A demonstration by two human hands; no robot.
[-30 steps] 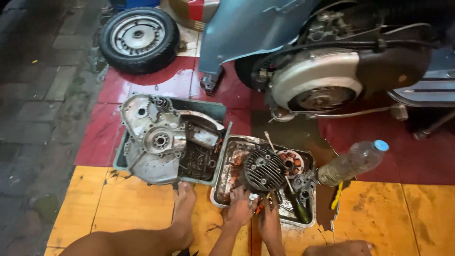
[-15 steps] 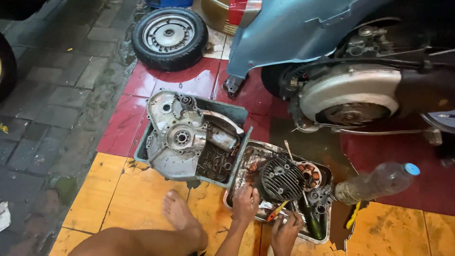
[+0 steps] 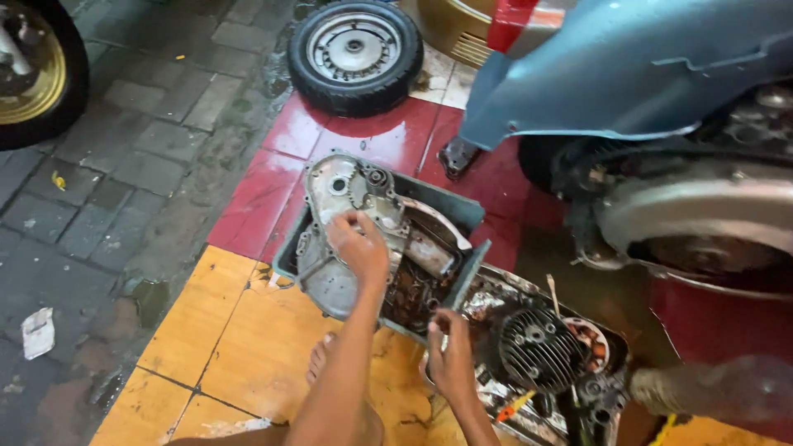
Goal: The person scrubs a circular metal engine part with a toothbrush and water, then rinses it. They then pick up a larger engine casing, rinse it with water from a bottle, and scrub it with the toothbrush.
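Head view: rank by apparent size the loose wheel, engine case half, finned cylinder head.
1. Engine case half, under the left hand.
2. Loose wheel; it lies farther from the camera, so its place against the case is unsure.
3. Finned cylinder head, clearly smallest.

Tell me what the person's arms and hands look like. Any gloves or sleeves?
No gloves and no sleeves. The left hand and the right hand are bare, and both forearms are bare as far as the picture shows. No watch, ring or bracelet can be seen. The fingers look smudged with dark grime.
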